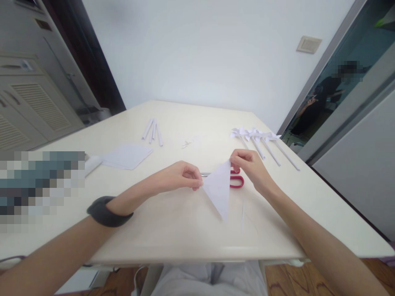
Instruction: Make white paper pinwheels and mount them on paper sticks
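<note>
Head view shows white paper (219,187) held over the worktop (173,230): our left hand (185,176) pinches its 9 o'clock corner, our right hand (251,164) its 1 o'clock corner, each grip narrow on the paper. Red-handled scissors (237,177) lie partly behind it, spanning 10 to 2 o'clock; pinwheels (253,135) rest between 1 and 2 o'clock, and we see paper tubes (153,130) towards 10 o'clock.

White is seen on the paper (217,187) at centre, red on the scissor handles (242,181), black on the wristband (106,214); brown grain on the floor (291,280), lower right; clothing (327,89), upper right, is dimly shown, perhaps black.
</note>
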### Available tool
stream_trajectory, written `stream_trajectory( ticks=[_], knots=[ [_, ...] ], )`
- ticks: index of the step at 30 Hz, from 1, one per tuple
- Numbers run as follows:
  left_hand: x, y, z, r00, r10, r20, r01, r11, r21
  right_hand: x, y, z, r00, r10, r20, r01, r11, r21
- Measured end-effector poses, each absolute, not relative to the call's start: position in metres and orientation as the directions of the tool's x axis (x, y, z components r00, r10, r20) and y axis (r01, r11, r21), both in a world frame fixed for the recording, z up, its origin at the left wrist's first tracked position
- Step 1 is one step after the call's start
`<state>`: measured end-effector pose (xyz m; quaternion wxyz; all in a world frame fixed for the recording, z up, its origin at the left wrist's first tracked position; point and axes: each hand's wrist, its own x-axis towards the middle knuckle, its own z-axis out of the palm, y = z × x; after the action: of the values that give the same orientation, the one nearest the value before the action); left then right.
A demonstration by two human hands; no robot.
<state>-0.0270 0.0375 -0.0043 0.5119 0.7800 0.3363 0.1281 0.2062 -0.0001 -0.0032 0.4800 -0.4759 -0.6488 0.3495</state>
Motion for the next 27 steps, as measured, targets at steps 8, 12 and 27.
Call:
stream_trajectory(
  ticks=[8, 12, 27],
  knots=[
    [-0.026, 0.037, -0.003, 0.731, 0.668, -0.138, 0.403, -0.260, 0.877, 0.203, 0.001, -0.004, -0.094, 0.946, 0.310, 0.286, 0.324, -0.902],
    [-0.026, 0.037, -0.003, 0.729, 0.673, -0.125, 0.394, -0.263, 0.881, 0.203, 0.000, -0.004, -0.093, 0.946, 0.312, 0.293, 0.325, -0.899],
    [-0.023, 0.031, 0.003, 0.592, 0.805, -0.041, 0.322, -0.189, 0.928, 0.200, -0.004, 0.003, -0.141, 0.947, 0.287, 0.145, 0.307, -0.941]
  ],
)
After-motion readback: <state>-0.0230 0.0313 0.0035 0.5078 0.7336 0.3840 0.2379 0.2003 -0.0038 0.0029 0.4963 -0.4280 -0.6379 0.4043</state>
